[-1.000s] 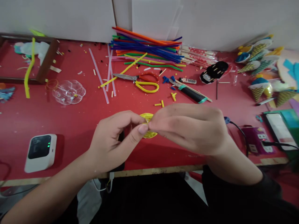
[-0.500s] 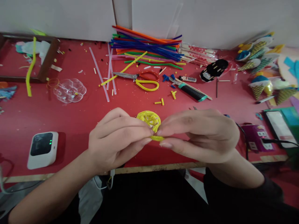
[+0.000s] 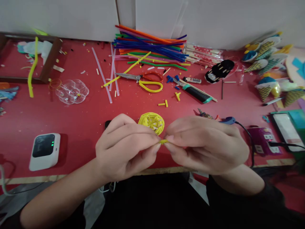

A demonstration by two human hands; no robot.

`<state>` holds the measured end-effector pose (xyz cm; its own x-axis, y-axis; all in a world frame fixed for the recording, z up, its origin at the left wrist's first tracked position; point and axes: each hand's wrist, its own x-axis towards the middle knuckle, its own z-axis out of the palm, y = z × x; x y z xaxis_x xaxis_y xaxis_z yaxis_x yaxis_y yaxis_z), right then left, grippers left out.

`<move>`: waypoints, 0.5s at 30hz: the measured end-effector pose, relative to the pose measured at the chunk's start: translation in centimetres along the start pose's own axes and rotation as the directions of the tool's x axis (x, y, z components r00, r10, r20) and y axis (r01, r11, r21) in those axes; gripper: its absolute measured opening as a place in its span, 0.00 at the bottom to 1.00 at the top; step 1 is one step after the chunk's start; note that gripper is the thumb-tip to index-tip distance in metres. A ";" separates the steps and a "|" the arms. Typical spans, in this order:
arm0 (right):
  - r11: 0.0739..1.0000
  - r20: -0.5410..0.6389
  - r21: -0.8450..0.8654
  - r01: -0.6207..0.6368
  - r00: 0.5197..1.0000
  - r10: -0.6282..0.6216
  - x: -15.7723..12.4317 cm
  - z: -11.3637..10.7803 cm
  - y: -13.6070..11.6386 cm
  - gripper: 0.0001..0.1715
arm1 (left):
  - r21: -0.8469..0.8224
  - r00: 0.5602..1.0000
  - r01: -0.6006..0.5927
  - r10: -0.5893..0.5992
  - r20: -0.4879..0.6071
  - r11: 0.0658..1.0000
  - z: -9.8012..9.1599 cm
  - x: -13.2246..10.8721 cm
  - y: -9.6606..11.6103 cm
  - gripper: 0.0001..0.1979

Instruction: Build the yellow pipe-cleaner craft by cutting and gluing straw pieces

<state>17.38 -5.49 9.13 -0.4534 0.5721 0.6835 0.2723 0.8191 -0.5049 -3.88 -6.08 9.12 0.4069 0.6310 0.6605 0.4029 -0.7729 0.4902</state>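
Observation:
Between both sets of fingertips runs a short bit of yellow pipe cleaner (image 3: 163, 141), low over the front of the table. My left hand (image 3: 130, 144) pinches its left end, thumb against forefinger. On the other end, my right hand (image 3: 206, 143) is closed in a similar pinch. Most of the piece is hidden by the fingers. Just behind the fingertips a round coil of yellow pipe cleaner (image 3: 151, 122) rests on the red table (image 3: 78, 122), its lower edge partly covered. Scissors (image 3: 145, 81) with red and yellow handles lie further back.
Pipe cleaners (image 3: 150, 47) in many colours are heaped at the back. A utility knife (image 3: 196, 93) and yellow offcuts (image 3: 177, 96) lie right of the scissors. A white device (image 3: 45, 152) stands at left, a purple power block (image 3: 263, 141) at right. Behind my right hand is a blue-handled tool (image 3: 227, 120) with a cord.
The right fingertips have closed in on the yellow piece, and less of it shows. Both hands have shifted slightly right and down, uncovering the blue-handled tool and more of the coil.

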 end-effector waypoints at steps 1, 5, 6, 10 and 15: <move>1.000 -0.012 0.007 -0.005 1.000 0.005 0.0 0.0 0.0 0.07 | 0.005 1.000 0.010 -0.010 -0.001 1.000 0.1 0.1 0.1 0.07; 0.999 -0.001 -0.022 -0.025 1.000 0.025 0.0 -0.5 0.2 0.11 | -0.007 0.997 0.075 -0.075 0.022 0.997 0.4 0.3 -0.1 0.07; 0.999 0.029 -0.045 -0.019 0.999 0.020 0.1 -0.8 0.2 0.11 | -0.009 0.996 0.081 -0.081 0.026 0.997 0.4 0.4 -0.3 0.07; 0.989 0.107 -0.149 0.013 0.994 0.003 0.3 -1.5 0.3 0.11 | 0.006 0.997 0.074 -0.074 0.036 0.997 0.6 0.3 -0.8 0.07; 0.978 0.037 -0.206 0.032 0.999 -0.025 0.0 -0.9 0.2 0.10 | 0.019 1.000 0.004 -0.005 0.016 1.000 1.0 0.2 -0.7 0.07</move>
<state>18.18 -5.31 9.47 -0.4914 0.5496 0.6756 0.4267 0.8282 -0.3634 -3.27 -5.37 8.38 0.4177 0.6357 0.6492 0.4202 -0.7687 0.4823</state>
